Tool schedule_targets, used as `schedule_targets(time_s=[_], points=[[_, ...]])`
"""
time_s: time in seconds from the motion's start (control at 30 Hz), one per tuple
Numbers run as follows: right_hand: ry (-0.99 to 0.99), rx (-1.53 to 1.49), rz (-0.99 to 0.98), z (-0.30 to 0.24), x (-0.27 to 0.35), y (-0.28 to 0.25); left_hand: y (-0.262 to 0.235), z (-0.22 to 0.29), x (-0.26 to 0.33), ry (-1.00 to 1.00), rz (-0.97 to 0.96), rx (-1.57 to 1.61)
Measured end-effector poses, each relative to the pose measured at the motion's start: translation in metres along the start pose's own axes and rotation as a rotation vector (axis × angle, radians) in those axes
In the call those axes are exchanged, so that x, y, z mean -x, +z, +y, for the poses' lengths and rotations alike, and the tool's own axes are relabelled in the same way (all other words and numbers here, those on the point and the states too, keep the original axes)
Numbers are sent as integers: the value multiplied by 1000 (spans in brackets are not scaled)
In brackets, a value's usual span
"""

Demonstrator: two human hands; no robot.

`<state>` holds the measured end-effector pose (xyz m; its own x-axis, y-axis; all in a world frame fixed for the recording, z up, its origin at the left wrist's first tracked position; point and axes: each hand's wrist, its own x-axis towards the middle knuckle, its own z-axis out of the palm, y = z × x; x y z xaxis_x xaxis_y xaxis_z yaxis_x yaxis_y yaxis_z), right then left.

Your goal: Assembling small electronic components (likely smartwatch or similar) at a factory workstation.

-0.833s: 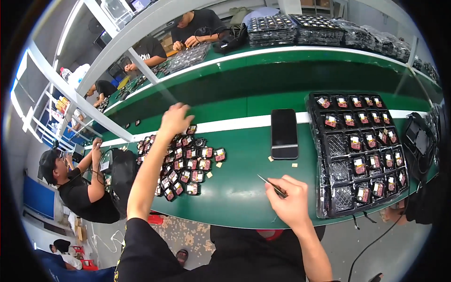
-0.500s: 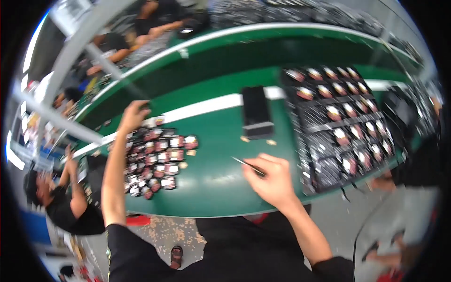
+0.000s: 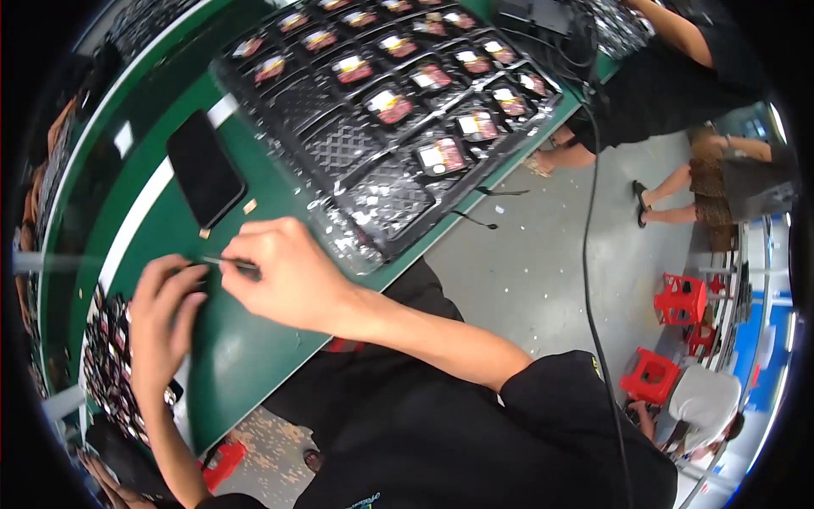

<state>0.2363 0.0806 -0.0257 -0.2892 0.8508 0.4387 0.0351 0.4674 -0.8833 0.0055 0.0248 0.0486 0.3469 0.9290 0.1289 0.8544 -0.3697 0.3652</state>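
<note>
My right hand (image 3: 275, 270) is closed round a thin pointed metal tool (image 3: 241, 265) with a dark handle. The tool's tip points left at my left hand (image 3: 163, 318), whose fingers are bent and pinch a small dark piece (image 3: 198, 265). Fingers hide most of that piece, so its kind is unclear. Both hands are close together above the green table (image 3: 233, 360). Beyond them lies a flat black phone-like slab (image 3: 206, 170). Partly behind my left hand is a pile of small dark square pieces (image 3: 106, 352) with light and reddish faces.
A large black compartment tray (image 3: 339, 153) holds many square pieces with reddish faces; several near-left compartments hold none. Small tan bits (image 3: 249, 206) lie by the slab. A black cable (image 3: 591, 254) hangs at the right. People and red stools (image 3: 678, 299) are beyond the table.
The view has turned to the right. My left hand has come back from the far side of the pile to the tool tip in my right hand, with a small dark piece in its fingers.
</note>
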Motion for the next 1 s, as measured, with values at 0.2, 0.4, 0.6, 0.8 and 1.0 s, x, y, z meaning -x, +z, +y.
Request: schedule_targets(time_s=[0.2, 0.4, 0.6, 0.8, 1.0], points=[[12, 8, -5, 2, 0, -2, 28, 0, -2, 16, 122, -180], [60, 78, -30, -10, -4, -3, 22, -15, 17, -26, 98, 115], [174, 86, -91, -7, 0, -4, 29, -24, 22, -29, 98, 218], [272, -49, -250, -16, -5, -11, 31, -28, 25, 14, 83, 230], [144, 82, -284, -9, -2, -11, 25, -32, 26, -2, 7, 351]])
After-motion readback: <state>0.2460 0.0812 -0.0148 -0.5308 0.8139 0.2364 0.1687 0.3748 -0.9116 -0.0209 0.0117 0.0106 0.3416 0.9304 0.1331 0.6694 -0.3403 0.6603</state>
